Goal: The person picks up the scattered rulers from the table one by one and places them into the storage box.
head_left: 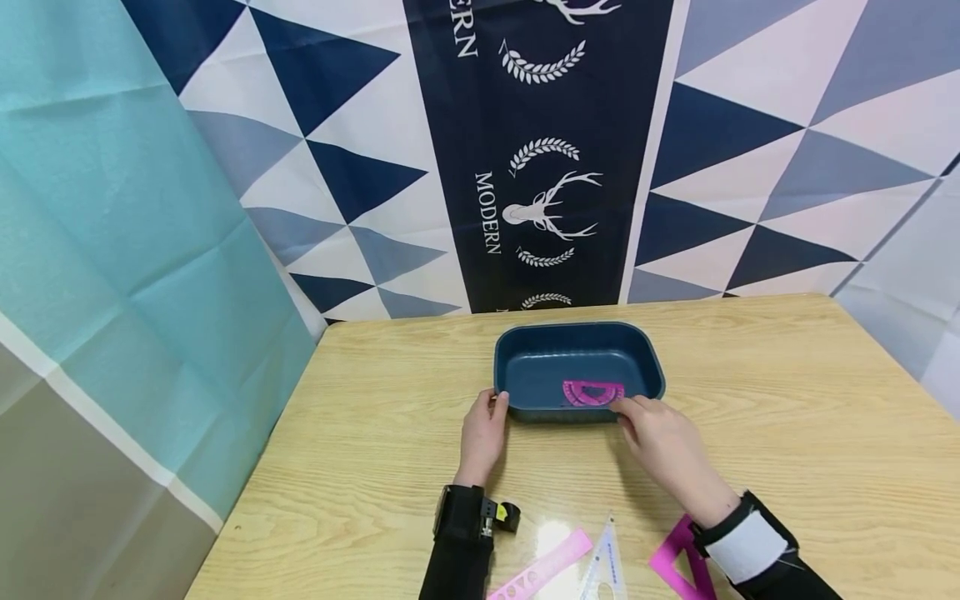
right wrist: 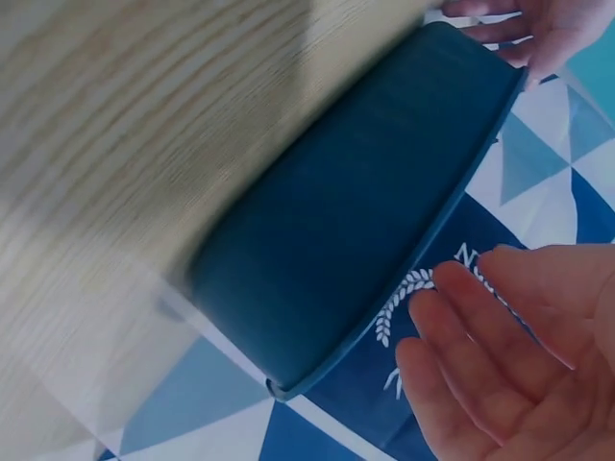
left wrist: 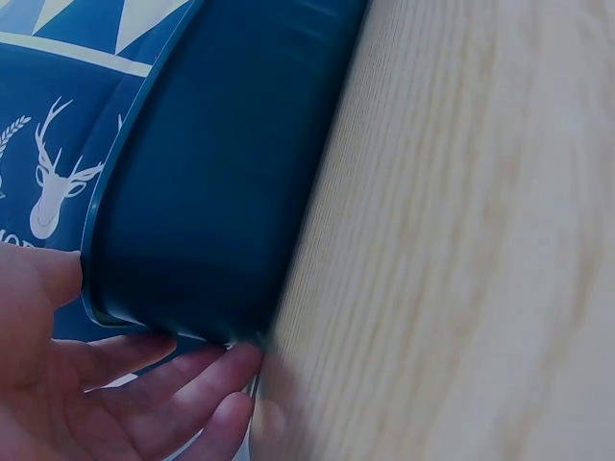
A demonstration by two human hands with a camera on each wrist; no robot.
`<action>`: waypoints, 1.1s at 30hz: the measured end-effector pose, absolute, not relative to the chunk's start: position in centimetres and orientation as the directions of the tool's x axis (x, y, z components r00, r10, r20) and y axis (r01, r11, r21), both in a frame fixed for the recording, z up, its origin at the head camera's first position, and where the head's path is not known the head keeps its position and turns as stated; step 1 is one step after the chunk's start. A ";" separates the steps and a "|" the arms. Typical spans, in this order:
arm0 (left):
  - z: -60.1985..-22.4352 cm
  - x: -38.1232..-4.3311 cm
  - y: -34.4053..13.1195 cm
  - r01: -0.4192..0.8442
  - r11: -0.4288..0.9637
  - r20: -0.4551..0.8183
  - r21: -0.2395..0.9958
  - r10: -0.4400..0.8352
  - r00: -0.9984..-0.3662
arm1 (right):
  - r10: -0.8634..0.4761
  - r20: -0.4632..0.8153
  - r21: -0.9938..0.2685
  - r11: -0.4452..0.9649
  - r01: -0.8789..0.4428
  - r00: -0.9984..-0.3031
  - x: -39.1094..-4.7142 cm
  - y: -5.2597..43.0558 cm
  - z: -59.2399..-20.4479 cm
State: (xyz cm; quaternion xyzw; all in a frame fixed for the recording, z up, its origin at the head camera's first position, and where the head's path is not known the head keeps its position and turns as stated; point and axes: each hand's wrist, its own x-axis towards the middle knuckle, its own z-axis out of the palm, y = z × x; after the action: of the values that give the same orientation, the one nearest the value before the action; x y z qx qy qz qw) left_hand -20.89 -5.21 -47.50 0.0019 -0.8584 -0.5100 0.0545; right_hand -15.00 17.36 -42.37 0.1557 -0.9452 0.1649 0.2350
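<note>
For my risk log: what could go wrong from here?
The protractor by the right hand could catch the rim of the tray if lifted. The left hand grips the tray's corner; a tug might shift it. In head view, the right wristband overlaps the magenta set square and could drag it.

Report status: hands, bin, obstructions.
Left hand holds blue bin by its corner. Right hand at pink protractor, grip unclear. Protractor inside bin. No obstruction seen.

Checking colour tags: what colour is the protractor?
The protractor is magenta-pink; it shows best in the head view.
</note>
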 end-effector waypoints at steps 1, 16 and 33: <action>-47.5 -20.9 -5.2 0.049 0.478 0.088 0.877 -0.060 -0.994 | -0.215 0.487 -0.243 0.897 -0.368 -0.847 -14.8 17.4 -42.3; -47.6 -20.7 -5.3 0.032 0.467 0.064 0.884 -0.053 -0.997 | -0.242 0.308 -0.307 0.890 -0.337 -0.920 -11.2 19.3 -42.7; -47.8 -20.9 -5.3 0.037 0.477 0.069 0.878 -0.049 -0.996 | -0.313 0.051 -0.313 0.897 -0.312 -0.949 -8.5 19.8 -44.0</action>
State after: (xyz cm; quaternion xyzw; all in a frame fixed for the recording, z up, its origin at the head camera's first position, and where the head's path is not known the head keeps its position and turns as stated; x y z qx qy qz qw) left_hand -20.91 -5.34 -47.84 0.0036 -0.8584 -0.5112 0.0422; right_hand -8.51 19.82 -43.98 0.1604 -0.9739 0.1606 -0.0003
